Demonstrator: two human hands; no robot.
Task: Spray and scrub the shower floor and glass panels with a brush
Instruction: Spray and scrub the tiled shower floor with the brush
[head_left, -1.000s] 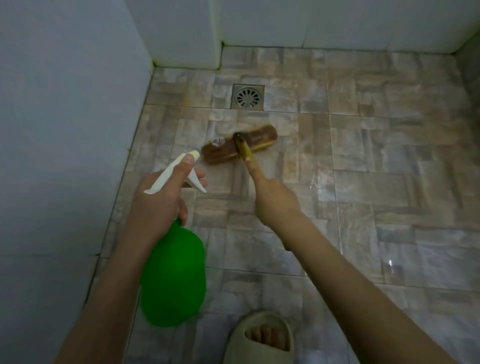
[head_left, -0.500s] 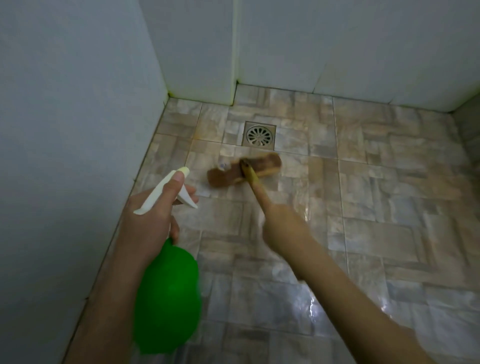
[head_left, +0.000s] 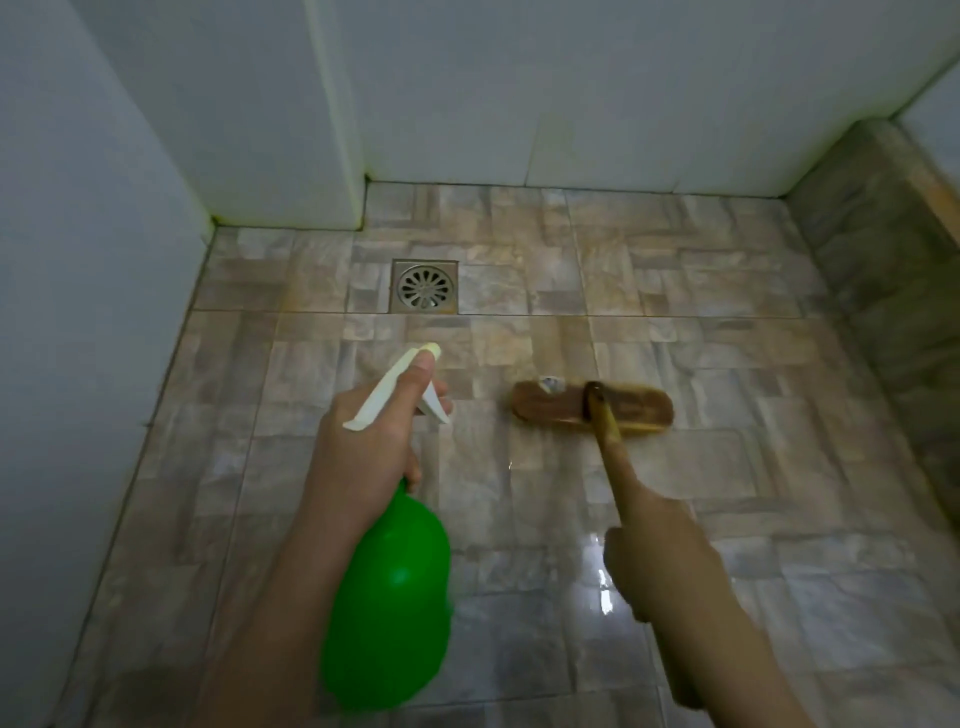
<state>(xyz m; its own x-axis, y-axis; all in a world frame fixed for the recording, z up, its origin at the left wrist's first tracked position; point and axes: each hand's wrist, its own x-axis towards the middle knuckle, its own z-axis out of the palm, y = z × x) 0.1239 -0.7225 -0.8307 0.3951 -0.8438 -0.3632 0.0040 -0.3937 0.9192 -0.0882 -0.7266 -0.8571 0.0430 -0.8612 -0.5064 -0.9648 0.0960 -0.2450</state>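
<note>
Shower floor (head_left: 675, 270): mottled brown and grey tiles fill the lower part of the view; a wet sheen shows near the front edge, just left of the right hand.
Walls (head_left: 571, 93): pale and plain, they meet the floor along its far and left edges, with a boxed-out section in the far-left corner.
Ledge (head_left: 883, 249): a raised tiled strip runs along the floor's right edge.
Left forearm: it reaches in from the bottom edge and slants up toward the middle of the floor.
Right forearm: it comes in from the bottom right corner and angles up and left.
Spray bottle (head_left: 389, 608): the green body hangs below the left wrist and tilts back toward the camera; the white spray head points toward the far edge, roughly at the drain.
Left hand (head_left: 369, 447): it is wrapped round the bottle's neck, back of the hand upward, one digit laid along the top of the spray head up to the nozzle, and fingertips curled on the trigger beneath.
Right hand (head_left: 660, 556): it grips the brush handle, back of the hand upward, index finger stretched straight along the handle toward the head.
Brush (head_left: 556, 405): its brown head lies crosswise on the tiles near the middle of the floor, just right of the spray head and nearer than the drain; the handle slants back into the right hand.
Drain (head_left: 425, 286): a square metal grate, set near the far edge, left of centre.
</note>
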